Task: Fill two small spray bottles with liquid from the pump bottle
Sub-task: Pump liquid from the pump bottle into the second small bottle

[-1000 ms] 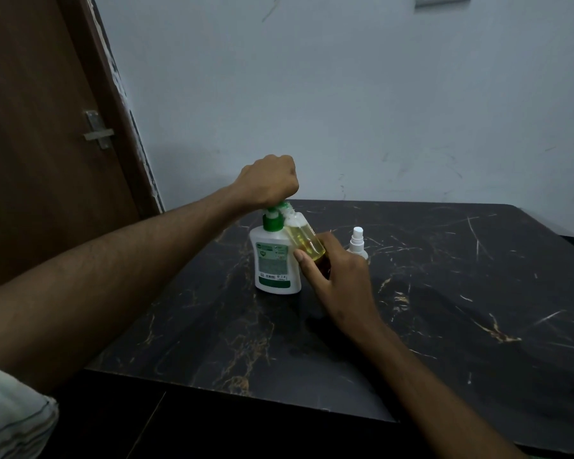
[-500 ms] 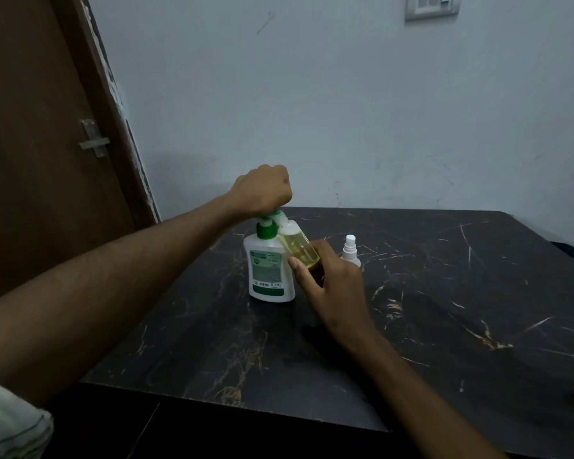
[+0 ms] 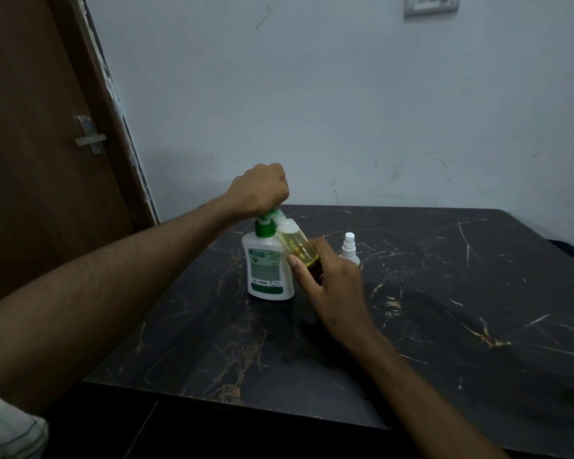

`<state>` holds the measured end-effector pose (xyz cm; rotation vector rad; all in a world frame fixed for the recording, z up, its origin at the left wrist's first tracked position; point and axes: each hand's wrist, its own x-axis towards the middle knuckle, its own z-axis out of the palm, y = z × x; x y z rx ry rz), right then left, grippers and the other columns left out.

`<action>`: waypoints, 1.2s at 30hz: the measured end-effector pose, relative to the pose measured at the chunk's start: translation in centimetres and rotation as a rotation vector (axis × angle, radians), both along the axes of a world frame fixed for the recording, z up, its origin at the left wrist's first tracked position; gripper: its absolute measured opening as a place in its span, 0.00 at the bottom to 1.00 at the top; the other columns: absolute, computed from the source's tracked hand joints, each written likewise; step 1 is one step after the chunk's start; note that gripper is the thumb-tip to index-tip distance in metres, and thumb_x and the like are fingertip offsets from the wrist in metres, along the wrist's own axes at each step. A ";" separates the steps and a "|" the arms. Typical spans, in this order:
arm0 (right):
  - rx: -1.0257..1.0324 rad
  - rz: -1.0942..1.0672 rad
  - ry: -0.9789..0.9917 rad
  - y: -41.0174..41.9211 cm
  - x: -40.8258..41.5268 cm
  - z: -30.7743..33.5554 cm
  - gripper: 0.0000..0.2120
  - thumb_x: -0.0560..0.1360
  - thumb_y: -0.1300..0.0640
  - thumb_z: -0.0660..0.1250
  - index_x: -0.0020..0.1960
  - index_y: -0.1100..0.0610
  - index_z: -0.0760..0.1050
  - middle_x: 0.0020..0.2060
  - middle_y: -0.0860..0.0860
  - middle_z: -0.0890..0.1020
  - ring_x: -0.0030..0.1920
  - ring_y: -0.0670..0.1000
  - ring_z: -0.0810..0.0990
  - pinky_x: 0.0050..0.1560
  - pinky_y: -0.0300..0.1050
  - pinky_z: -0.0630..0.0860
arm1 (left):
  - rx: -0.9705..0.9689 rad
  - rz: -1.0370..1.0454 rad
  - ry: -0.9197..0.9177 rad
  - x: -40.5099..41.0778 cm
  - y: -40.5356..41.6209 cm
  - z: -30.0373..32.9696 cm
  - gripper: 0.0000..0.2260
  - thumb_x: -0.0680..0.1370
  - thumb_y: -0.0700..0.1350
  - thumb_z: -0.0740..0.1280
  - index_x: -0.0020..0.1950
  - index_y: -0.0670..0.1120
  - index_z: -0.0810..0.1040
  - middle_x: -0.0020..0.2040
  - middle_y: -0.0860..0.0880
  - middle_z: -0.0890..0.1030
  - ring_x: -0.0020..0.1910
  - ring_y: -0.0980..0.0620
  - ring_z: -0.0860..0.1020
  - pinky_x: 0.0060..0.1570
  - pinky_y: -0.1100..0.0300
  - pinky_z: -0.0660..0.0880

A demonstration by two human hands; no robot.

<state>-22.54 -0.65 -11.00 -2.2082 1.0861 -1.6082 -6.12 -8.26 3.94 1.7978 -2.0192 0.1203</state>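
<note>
Nearest the camera, a pale sleeve point(image 3: 4, 425) shows at the lower left corner, and both forearms reach forward over the dark marble-patterned bench point(image 3: 444, 326). The right hand point(image 3: 332, 286) has its fingers and thumb curled round one small clear spray bottle point(image 3: 299, 248), holding it off the bench. That bottle carries yellow liquid and is tilted: its long axis runs from the hand up and to the left, with the open neck pointing at the pump spout. Just left of it, touching or nearly so, the single white pump bottle point(image 3: 267, 270) stands upright on the bench, its green collar on top and its label facing the camera. The left hand point(image 3: 262, 190) is clenched into a fist over the pump head, pressing down on it. Slightly farther back and right, a second small spray bottle point(image 3: 349, 247) stands upright with its white sprayer fitted, pointing straight up. Two spray bottles in all. Beyond are a brown door point(image 3: 30, 160) with a metal latch point(image 3: 90, 135), a pale wall point(image 3: 312, 111) and a switch plate point(image 3: 431, 5).
</note>
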 end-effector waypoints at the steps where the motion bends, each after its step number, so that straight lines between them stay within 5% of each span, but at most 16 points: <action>1: -0.003 -0.003 -0.002 0.1 0.0 0.1 0.19 0.82 0.37 0.60 0.59 0.51 0.76 0.41 0.43 0.82 0.38 0.40 0.79 0.37 0.34 0.74 | 0.002 -0.005 -0.011 -0.1 0.0 0.2 0.12 0.70 0.36 0.60 0.32 0.47 0.60 0.32 0.48 0.68 0.32 0.48 0.64 0.32 0.54 0.60; 12: -0.003 0.001 -0.001 0.2 0.0 0.2 0.17 0.83 0.39 0.61 0.59 0.51 0.76 0.42 0.42 0.81 0.39 0.38 0.79 0.37 0.30 0.71 | 0.004 -0.010 -0.008 0.4 -0.7 0.1 0.11 0.70 0.36 0.60 0.32 0.47 0.60 0.32 0.48 0.67 0.33 0.48 0.64 0.33 0.54 0.60; 26: 0.012 -0.007 0.001 -0.1 0.1 -0.1 0.16 0.83 0.40 0.61 0.60 0.51 0.76 0.43 0.44 0.83 0.40 0.41 0.80 0.40 0.41 0.79 | 0.003 -0.025 -0.008 0.5 -0.9 0.0 0.11 0.70 0.36 0.60 0.32 0.47 0.60 0.31 0.48 0.66 0.32 0.49 0.62 0.32 0.54 0.59; 36: 0.010 0.010 -0.003 0.1 0.0 0.0 0.17 0.83 0.39 0.60 0.59 0.52 0.76 0.42 0.42 0.81 0.39 0.39 0.79 0.38 0.30 0.72 | 0.014 -0.021 0.015 0.8 -1.2 -0.4 0.10 0.69 0.37 0.59 0.32 0.47 0.61 0.31 0.48 0.66 0.32 0.48 0.63 0.33 0.52 0.61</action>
